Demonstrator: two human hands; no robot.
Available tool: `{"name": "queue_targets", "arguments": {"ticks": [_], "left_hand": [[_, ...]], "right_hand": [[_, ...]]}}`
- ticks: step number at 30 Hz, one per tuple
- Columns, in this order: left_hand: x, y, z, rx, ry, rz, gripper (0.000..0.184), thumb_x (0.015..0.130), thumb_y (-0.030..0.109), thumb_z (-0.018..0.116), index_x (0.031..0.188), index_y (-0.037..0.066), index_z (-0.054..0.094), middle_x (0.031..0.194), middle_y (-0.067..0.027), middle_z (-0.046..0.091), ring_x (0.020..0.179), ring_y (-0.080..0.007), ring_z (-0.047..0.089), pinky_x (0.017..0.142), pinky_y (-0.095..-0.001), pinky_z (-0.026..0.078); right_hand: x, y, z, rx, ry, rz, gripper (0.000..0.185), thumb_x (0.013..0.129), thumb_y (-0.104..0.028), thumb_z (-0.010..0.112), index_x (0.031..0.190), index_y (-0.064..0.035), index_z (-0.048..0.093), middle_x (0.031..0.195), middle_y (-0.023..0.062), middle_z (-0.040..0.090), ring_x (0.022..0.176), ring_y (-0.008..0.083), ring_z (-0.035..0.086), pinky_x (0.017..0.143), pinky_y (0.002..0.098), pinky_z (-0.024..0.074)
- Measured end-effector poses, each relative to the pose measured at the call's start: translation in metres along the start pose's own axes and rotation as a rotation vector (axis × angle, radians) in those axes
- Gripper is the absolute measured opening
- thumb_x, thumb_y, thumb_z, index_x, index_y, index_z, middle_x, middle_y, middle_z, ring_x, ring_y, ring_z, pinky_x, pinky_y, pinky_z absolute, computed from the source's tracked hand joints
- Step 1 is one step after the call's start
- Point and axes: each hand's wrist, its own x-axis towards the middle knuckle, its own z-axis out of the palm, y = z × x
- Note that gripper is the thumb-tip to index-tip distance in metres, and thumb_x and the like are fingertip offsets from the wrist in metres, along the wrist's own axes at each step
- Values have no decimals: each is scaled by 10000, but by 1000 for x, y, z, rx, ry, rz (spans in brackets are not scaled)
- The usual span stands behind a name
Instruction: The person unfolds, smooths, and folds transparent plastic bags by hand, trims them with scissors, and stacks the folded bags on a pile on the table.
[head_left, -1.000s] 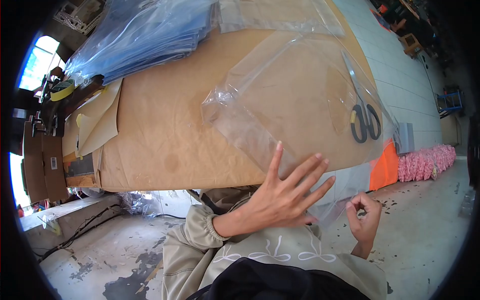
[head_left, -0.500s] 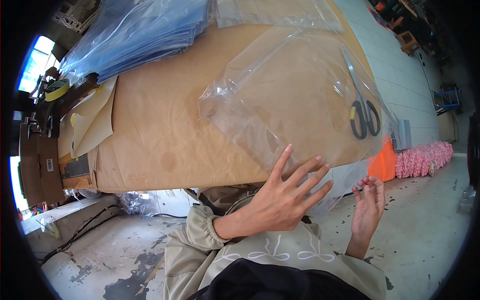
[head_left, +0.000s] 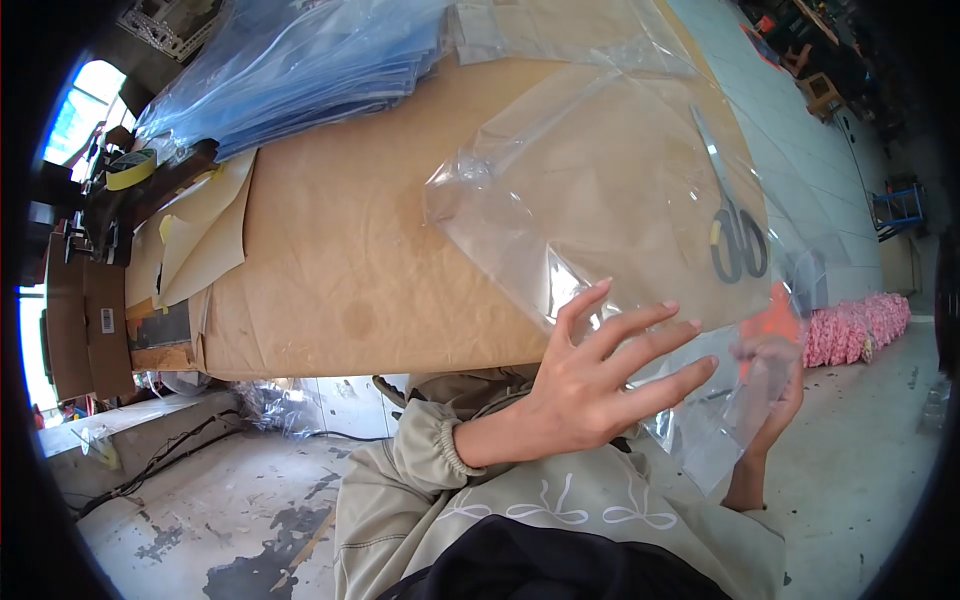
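Observation:
A large clear plastic sheet (head_left: pixel 580 160) lies across the brown-covered table and hangs over its near edge. My left hand (head_left: pixel 600 385) rests on the sheet near that edge, its fingers spread apart. Off the table's right corner, my right hand (head_left: pixel 778 385) has its fingers curled in at the hanging part of the sheet. Some of those fingers show hazily through the plastic. Scissors (head_left: pixel 735 220) with dark handles lie on the right side of the table, their handles greyed by plastic over them.
A pile of bluish clear plastic (head_left: pixel 320 90) covers the table's far left. Brown paper (head_left: pixel 215 230) and a yellow tape roll (head_left: pixel 130 170) are at the left edge. On the right floor are an orange object (head_left: pixel 778 315) and a pink bundle (head_left: pixel 855 330).
My right hand has moved right and curled its fingers at the plastic, which now stretches farther right, over the scissors' handles. My left hand has shifted slightly right, still spread. The view has shifted a little.

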Motion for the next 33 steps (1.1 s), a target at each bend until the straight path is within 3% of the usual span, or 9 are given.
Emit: {"name": "queue_targets", "arguments": {"ticks": [5,8,11,16,21,24,28,31,33], "left_hand": [[8,-7,-4,42,13,79,225,822,362,602,1015,287,690,1038,42,673,970,-150,629,1015,-458,312],[13,-9,-10,74,39,125,207,831,375,592,997,301,690,1025,53,676,941,-136,635,1019,-453,308],[14,-7,-11,72,127,218,190,855,392,570,979,314,690,1012,68,678,913,-112,631,1022,-443,305],[28,-4,2,-7,167,307,244,948,429,471,924,320,688,955,111,680,846,-80,616,959,-407,360],[40,-10,-7,24,120,329,276,945,450,463,874,305,687,934,143,675,828,-66,614,900,-371,368],[33,-14,-18,13,122,329,201,785,418,623,865,236,652,958,120,643,891,-66,594,930,-391,397],[23,-11,-26,86,46,393,117,849,330,602,875,233,661,944,131,641,904,-56,591,999,-434,375],[24,-12,-45,163,-97,300,155,839,297,632,980,267,690,1101,24,632,987,-126,613,1063,-581,223],[23,-21,-73,216,-104,149,531,763,323,731,1254,192,575,1268,-149,543,1152,-267,540,1093,-605,157]], "right_hand": [[46,-23,3,-713,-504,-731,101,719,48,578,800,-3,547,765,112,514,697,256,537,618,329,427],[81,-40,14,-488,-582,-860,129,707,-1,594,831,-20,567,752,125,510,704,311,542,614,362,439],[103,-29,20,-88,-964,-37,192,734,-51,598,924,-23,603,757,137,521,767,329,562,637,358,465],[143,-26,95,-432,-771,-922,325,869,-184,586,1161,-44,563,935,185,570,830,367,595,720,386,509],[196,-30,167,-452,-505,-678,353,854,-285,607,1116,-49,594,1046,208,566,898,379,610,731,433,510],[195,-30,182,-431,-457,-629,359,840,-348,644,977,-23,574,971,179,580,844,367,600,712,432,482],[198,-23,201,-522,-420,-427,397,789,-427,668,836,-32,664,834,139,630,732,293,628,648,364,502],[203,-28,189,-211,-629,-321,340,775,-371,696,811,-35,662,779,97,628,689,226,609,651,321,486],[202,-20,191,79,-738,-320,313,767,-326,709,873,-37,653,805,81,624,674,186,592,654,305,473]]}}
